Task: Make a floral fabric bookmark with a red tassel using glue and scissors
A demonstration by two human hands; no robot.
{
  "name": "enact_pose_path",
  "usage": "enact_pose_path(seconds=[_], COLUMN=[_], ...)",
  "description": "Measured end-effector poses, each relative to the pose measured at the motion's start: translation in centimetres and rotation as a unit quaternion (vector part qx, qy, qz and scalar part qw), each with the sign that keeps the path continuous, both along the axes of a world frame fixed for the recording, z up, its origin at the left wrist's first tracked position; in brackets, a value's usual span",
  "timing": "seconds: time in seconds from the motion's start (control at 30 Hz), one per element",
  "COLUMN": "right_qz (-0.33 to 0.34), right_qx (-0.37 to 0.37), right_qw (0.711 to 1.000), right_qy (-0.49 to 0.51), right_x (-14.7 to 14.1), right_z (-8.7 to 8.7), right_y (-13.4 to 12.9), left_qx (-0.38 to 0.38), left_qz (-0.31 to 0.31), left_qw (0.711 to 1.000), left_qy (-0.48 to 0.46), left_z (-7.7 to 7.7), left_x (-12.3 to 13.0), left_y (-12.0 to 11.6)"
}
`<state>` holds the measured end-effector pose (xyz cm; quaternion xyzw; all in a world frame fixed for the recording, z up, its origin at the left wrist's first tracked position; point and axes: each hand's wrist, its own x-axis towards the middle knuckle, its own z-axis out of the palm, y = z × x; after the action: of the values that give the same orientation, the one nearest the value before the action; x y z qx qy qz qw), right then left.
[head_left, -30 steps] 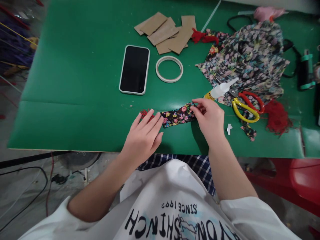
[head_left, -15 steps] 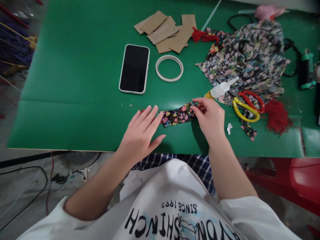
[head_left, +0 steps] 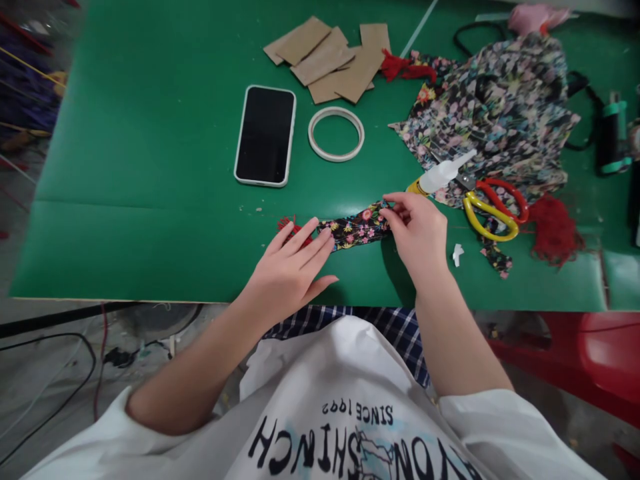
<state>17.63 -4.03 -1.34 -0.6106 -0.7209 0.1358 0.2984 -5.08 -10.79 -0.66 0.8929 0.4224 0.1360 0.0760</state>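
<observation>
A black floral fabric strip (head_left: 356,229) lies near the table's front edge, with a red tassel (head_left: 288,227) at its left end. My left hand (head_left: 293,270) lies flat, fingers stretched over the tassel and the strip's left part. With thumb and forefinger my right hand (head_left: 417,230) pinches the strip's right end; its other fingers curl under. Just beyond that hand lies a glue bottle (head_left: 440,177) with a white nozzle and yellow body, partly hidden. Scissors (head_left: 493,210) with one red and one yellow handle lie to its right.
Beyond my hands lie a phone (head_left: 266,135), a tape roll (head_left: 313,137) and several cardboard pieces (head_left: 325,60). Crumpled floral fabric (head_left: 505,113) spreads at the right, red threads (head_left: 555,230) beside it. A red plastic stool (head_left: 600,353) stands below the table's right side.
My left hand has shifted slightly right and toward me along the strip, uncovering more of the red tassel. My right hand keeps its pinch. The whole view has shifted slightly.
</observation>
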Motion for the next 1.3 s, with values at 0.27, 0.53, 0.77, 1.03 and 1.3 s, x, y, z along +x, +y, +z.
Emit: enact_pose_path(seconds=[0.27, 0.53, 0.77, 1.03, 1.3], right_qz=[0.002, -0.015, 0.095, 0.235, 0.246], right_qx=[0.003, 0.050, 0.139, 0.081, 0.074], right_qw=[1.000, 0.998, 0.984, 0.967, 0.964], right_qy=[-0.011, -0.047, -0.051, -0.051, -0.061], right_x=[0.0, -0.5, -2.1, -3.6, -4.4], right_z=[-0.2, 0.6, 1.6, 0.3, -0.1], right_y=[0.0, -0.7, -3.4, -4.5, -5.3], left_qx=[-0.012, -0.028, -0.052, -0.027, -0.027], left_qz=[-0.015, -0.011, 0.021, 0.035, 0.012], left_qw=[1.000, 1.000, 0.993, 0.998, 0.999], left_qy=[0.015, -0.007, -0.103, -0.052, -0.022], left_z=[0.4, 0.3, 1.2, 0.9, -0.3], left_x=[-0.3, -0.3, -1.1, -2.1, -1.9], left_y=[0.1, -0.1, 0.4, 2.1, 2.1])
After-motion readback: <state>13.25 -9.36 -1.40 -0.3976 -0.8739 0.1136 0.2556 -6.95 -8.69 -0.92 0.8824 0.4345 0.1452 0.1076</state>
